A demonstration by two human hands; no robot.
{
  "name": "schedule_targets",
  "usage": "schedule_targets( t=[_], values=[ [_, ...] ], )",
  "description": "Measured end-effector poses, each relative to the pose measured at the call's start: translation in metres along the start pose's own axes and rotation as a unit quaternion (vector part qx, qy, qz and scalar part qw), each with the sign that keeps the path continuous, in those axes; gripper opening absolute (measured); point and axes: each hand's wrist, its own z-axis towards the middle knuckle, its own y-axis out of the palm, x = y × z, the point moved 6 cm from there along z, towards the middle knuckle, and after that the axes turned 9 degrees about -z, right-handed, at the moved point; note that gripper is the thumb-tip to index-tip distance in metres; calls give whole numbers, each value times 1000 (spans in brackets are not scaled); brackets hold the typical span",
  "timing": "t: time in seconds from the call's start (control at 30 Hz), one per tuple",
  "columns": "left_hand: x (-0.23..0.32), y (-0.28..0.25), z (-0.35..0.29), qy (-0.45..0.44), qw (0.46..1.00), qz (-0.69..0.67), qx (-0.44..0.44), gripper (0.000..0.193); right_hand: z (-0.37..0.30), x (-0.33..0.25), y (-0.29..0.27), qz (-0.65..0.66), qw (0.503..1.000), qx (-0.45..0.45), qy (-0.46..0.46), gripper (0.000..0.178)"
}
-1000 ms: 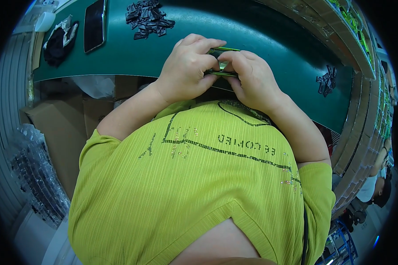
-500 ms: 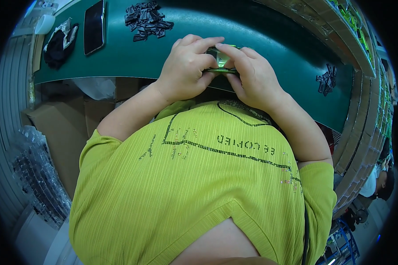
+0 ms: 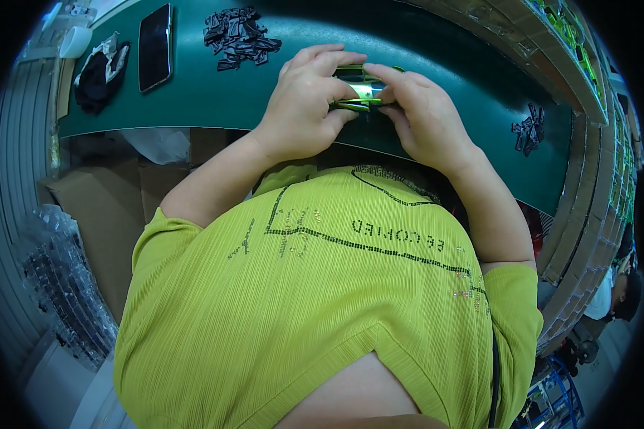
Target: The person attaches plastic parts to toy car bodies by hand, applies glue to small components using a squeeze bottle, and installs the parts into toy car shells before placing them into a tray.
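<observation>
Over the near edge of the green table, both hands hold what look like green-framed glasses [image 3: 366,102] with shiny, clear-looking lenses. My left hand [image 3: 304,100] grips their left end, its thumb below and its index finger stretched along the far side. My right hand [image 3: 426,118] pinches the right end between curled fingers and thumb. Thin bright green strips show between the hands, with a dark piece by the left thumb. The fingers hide both ends of the glasses.
A pile of small black pieces [image 3: 240,39] lies beyond my left hand on the green table [image 3: 472,79]. A smaller black pile [image 3: 528,130] is at the right. A phone [image 3: 155,48] and a black-and-white cloth bundle [image 3: 101,75] lie left. Cardboard trays [image 3: 551,53] with green items border the right.
My right hand has shifted slightly right. The glasses have tilted between my fingers, so more of the green strips shows on their near side. Both hands keep their hold.
</observation>
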Motion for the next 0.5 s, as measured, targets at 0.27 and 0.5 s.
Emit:
schedule_targets(
  t=[0.27,0.5],
  values=[
    [-1,-17,20,13,992,-113,-55,29,-2,15,-27,185,980,48,61,50],
    [-12,-8,18,-128,903,-397,-105,24,-9,16,-35,240,966,31,95,33]
  ],
)
